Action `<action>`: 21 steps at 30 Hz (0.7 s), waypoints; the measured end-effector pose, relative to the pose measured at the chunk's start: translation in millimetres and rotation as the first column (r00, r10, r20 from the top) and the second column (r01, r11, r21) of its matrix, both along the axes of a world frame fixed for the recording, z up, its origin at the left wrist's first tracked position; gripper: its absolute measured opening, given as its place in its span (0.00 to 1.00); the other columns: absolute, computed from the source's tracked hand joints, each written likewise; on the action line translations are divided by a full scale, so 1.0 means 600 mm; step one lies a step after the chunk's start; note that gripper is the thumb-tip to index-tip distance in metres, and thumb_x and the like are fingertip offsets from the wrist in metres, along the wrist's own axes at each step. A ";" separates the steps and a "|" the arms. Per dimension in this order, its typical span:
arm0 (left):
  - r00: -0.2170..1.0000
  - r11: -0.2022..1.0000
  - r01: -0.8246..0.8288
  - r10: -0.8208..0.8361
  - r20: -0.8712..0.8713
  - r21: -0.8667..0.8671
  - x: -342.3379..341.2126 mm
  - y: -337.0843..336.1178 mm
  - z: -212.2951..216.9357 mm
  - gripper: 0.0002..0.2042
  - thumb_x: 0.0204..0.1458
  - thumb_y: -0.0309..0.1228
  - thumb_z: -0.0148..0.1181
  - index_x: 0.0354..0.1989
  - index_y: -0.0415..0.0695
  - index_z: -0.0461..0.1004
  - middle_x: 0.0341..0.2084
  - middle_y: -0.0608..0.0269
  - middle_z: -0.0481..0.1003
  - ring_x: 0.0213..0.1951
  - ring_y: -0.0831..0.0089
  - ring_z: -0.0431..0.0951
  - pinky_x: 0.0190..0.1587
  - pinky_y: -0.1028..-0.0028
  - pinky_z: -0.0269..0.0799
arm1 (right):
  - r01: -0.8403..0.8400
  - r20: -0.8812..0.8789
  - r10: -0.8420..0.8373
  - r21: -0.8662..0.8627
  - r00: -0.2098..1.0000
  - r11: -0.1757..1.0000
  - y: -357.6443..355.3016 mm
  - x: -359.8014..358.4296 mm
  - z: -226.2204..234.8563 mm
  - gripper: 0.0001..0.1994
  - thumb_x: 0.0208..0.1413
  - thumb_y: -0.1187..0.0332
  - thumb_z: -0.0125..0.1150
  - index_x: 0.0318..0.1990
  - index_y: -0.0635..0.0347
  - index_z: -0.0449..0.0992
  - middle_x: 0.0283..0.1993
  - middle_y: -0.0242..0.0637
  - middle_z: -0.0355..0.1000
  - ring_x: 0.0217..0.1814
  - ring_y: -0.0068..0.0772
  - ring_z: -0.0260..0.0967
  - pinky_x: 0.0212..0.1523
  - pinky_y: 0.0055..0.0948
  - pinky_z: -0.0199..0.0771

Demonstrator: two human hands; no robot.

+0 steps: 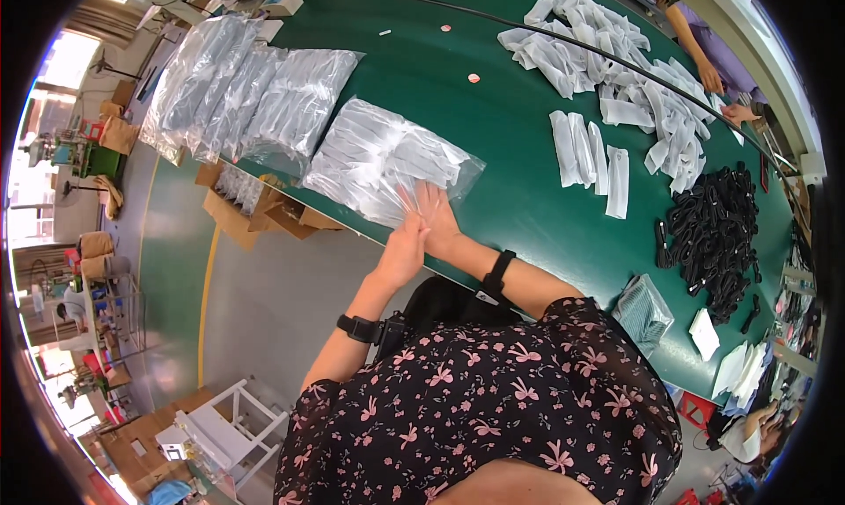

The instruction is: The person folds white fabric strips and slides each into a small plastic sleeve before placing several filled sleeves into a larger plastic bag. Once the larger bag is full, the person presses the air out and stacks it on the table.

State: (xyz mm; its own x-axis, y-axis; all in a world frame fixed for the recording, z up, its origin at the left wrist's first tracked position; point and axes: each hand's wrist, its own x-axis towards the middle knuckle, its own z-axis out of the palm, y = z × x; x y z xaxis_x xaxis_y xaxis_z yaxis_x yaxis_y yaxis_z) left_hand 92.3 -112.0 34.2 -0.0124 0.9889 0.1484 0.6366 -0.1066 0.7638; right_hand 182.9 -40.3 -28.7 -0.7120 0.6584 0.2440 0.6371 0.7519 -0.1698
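Observation:
A large clear plastic bag, filled with rows of white-wrapped slim packets, lies flat on the green table near its front edge. My left hand is closed, pinching the bag's clear film at the near side. Close beside it, my right hand rests on the bag's near right corner with its fingers stretched out. Film covers part of those fingers; whether they are inside the bag or beneath a loose fold, I cannot tell. To the left lie several similar filled bags, overlapping one another.
Loose white packets are heaped at the far right, with several laid in a row. A pile of black coiled cables sits at right. A co-worker's hand is beyond. Cardboard boxes stand below the table's left edge.

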 end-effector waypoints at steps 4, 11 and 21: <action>1.000 0.996 0.000 0.001 0.015 -0.092 -0.019 0.006 -0.009 0.06 0.56 0.23 0.53 0.36 0.39 0.62 0.25 0.47 0.70 0.27 0.50 0.73 0.31 0.63 0.69 | 0.045 0.125 -0.018 -0.218 0.992 0.975 -0.002 -0.022 0.017 0.37 0.51 0.54 0.53 0.68 0.58 0.54 0.66 0.64 0.51 0.68 0.60 0.49 0.60 0.59 0.52; 0.989 0.980 0.125 -0.110 0.103 -0.152 -0.037 0.005 0.015 0.05 0.56 0.23 0.53 0.35 0.39 0.63 0.25 0.48 0.70 0.27 0.50 0.72 0.31 0.62 0.68 | -0.354 -0.155 0.336 -0.111 0.929 0.928 0.022 -0.009 0.011 0.34 0.53 0.53 0.52 0.68 0.49 0.55 0.74 0.47 0.43 0.76 0.57 0.36 0.67 0.64 0.41; 0.982 0.963 0.181 -0.167 0.087 -0.199 -0.087 0.028 0.009 0.04 0.58 0.24 0.52 0.32 0.39 0.64 0.20 0.59 0.68 0.20 0.73 0.71 0.25 0.73 0.68 | -0.430 -0.375 0.318 -0.267 0.871 0.863 0.039 -0.024 0.030 0.32 0.55 0.52 0.52 0.66 0.54 0.59 0.70 0.49 0.53 0.75 0.55 0.40 0.70 0.54 0.44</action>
